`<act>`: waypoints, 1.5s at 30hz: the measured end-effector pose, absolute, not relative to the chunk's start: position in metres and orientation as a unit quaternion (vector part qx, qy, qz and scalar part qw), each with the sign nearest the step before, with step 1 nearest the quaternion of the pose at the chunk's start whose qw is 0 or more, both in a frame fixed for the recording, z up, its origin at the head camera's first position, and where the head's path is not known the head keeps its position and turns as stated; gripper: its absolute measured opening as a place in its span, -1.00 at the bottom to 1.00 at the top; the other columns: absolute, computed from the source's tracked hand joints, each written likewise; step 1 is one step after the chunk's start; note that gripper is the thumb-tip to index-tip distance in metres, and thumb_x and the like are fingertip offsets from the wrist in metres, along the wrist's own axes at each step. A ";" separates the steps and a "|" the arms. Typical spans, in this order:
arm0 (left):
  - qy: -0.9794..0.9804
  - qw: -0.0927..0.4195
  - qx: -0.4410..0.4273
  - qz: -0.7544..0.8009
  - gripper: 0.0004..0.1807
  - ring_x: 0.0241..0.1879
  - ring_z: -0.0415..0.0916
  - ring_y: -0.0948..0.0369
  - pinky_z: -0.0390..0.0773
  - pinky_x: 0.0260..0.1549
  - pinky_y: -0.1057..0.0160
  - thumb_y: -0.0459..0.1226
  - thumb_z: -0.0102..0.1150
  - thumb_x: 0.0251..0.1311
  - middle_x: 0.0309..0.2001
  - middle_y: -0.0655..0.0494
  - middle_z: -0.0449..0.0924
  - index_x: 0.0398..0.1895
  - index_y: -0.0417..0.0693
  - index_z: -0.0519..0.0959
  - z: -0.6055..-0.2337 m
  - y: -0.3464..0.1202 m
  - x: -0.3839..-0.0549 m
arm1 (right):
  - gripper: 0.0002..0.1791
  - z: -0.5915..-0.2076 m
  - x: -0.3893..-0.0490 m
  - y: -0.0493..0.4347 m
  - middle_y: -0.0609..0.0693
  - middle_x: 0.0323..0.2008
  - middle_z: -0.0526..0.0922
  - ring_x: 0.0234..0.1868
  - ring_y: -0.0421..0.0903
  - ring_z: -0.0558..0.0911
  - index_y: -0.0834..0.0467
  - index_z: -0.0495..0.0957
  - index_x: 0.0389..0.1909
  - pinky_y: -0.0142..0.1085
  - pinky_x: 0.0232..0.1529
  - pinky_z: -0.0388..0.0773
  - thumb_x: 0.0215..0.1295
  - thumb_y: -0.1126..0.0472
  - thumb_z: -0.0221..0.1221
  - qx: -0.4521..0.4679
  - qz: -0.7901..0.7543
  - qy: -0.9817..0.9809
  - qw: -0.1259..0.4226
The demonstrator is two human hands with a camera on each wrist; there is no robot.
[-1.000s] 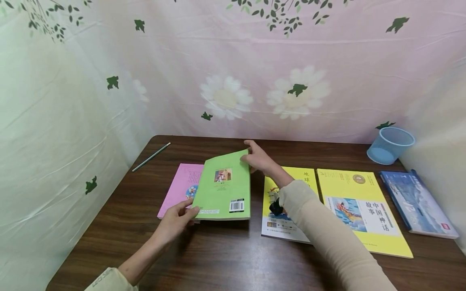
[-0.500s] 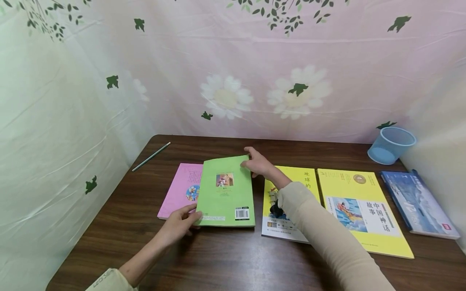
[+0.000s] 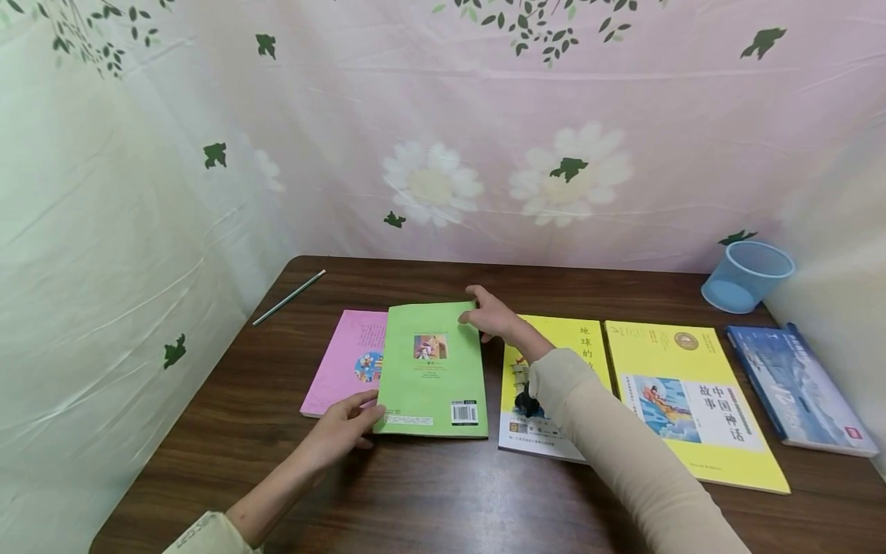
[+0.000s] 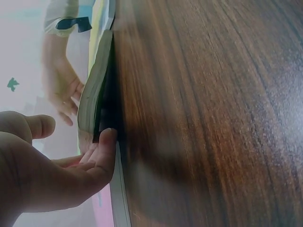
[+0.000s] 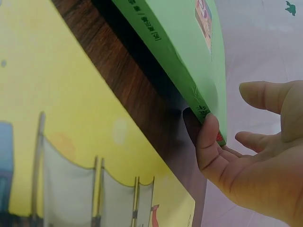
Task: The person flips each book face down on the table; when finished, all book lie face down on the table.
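Note:
A green book (image 3: 431, 385) lies back cover up, overlapping a pink book (image 3: 344, 358) at its left. My left hand (image 3: 339, 428) holds its near left corner, thumb above and fingers curled under; in the left wrist view the thumb stands a little off the cover. My right hand (image 3: 493, 315) has fingers curled round the far right corner by the spine. In the right wrist view its thumb is raised above the green cover (image 5: 194, 42). A dark gap shows under the green book's page edge (image 4: 94, 90) in the left wrist view.
Two yellow books, one with a ship (image 3: 557, 431) partly behind my right forearm and one titled in Chinese (image 3: 720, 458), lie at the right. Beyond them are a blue book (image 3: 796, 392) and a blue plastic cup (image 3: 741, 285). A thin pencil (image 3: 289, 298) lies far left.
The green book has shifted toward me and slightly right, and its tilted far edge has come down. My right hand has lowered with it; my left hand has barely moved.

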State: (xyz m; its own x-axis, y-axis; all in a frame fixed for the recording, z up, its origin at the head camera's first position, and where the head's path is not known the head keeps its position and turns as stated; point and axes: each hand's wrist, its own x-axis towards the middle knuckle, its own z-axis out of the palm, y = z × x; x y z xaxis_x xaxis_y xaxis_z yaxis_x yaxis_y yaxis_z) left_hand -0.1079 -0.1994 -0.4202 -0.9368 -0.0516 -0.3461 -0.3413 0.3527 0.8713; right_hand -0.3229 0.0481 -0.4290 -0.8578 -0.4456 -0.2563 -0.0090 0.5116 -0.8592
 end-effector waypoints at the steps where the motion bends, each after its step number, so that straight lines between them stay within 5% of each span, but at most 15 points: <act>1: 0.811 0.129 -0.121 0.557 -0.45 -0.16 0.58 0.16 0.71 -0.21 0.10 -0.18 0.10 0.43 0.06 -0.18 0.62 0.38 -0.29 0.37 -0.420 -0.199 -0.107 | -0.17 -0.430 -0.323 0.048 0.19 0.57 0.03 -0.56 -0.12 0.31 0.08 -0.11 0.60 -0.22 -0.37 0.61 0.44 0.15 0.10 -0.135 -0.475 0.838 0.230; 6: 0.811 0.128 -0.118 0.559 -0.45 -0.11 0.59 0.13 0.70 -0.20 0.10 -0.20 0.09 0.43 0.09 -0.22 0.62 0.39 -0.31 0.36 -0.418 -0.198 -0.106 | -0.17 -0.432 -0.325 0.049 0.18 0.57 0.04 -0.65 -0.16 0.23 0.07 -0.10 0.60 -0.23 -0.39 0.60 0.44 0.14 0.09 -0.132 -0.474 0.840 0.230; 14: 0.805 0.148 -0.098 0.566 -0.38 -0.10 0.61 0.08 0.70 -0.16 0.07 -0.18 0.08 0.44 0.10 -0.29 0.60 0.44 -0.33 0.27 -0.414 -0.197 -0.102 | -0.18 -0.431 -0.324 0.052 0.17 0.55 0.08 -0.32 -0.02 0.48 0.08 -0.09 0.60 -0.23 -0.39 0.59 0.44 0.12 0.09 -0.132 -0.461 0.848 0.225; 24: 0.812 0.179 -0.059 0.553 -0.28 0.05 0.62 -0.03 0.68 -0.07 0.01 -0.12 0.09 0.43 0.14 -0.33 0.57 0.49 -0.35 0.16 -0.407 -0.191 -0.097 | -0.18 -0.430 -0.325 0.054 0.20 0.51 0.17 -0.55 -0.11 0.33 0.09 -0.08 0.60 -0.22 -0.43 0.53 0.43 0.14 0.10 -0.130 -0.456 0.852 0.221; 36: 0.806 0.213 -0.022 0.553 -0.19 0.24 0.47 -0.02 0.67 -0.11 0.09 -0.11 0.10 0.43 0.40 -0.46 0.26 0.57 -0.28 0.01 -0.404 -0.188 -0.094 | -0.19 -0.429 -0.324 0.057 0.18 0.49 0.22 -0.36 -0.06 0.42 0.08 -0.04 0.59 -0.21 -0.30 0.54 0.43 0.13 0.11 -0.122 -0.444 0.860 0.218; 45: 0.807 0.221 -0.023 0.547 -0.17 0.12 0.53 0.03 0.64 -0.18 0.15 -0.11 0.11 0.43 0.43 -0.44 0.22 0.58 -0.24 -0.01 -0.406 -0.188 -0.095 | -0.19 -0.428 -0.325 0.057 0.20 0.47 0.24 -0.33 -0.05 0.45 0.08 -0.04 0.59 -0.23 -0.34 0.52 0.42 0.12 0.11 -0.120 -0.438 0.864 0.217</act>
State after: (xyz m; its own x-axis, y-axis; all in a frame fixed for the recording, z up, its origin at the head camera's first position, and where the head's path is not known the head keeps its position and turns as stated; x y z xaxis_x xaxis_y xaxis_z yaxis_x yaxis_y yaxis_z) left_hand -0.0951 -0.1882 -0.4056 -0.9015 0.2036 -0.3818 -0.2790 0.4010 0.8725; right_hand -0.3246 0.0573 -0.4279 -0.8771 -0.3968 -0.2707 -0.0165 0.5882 -0.8085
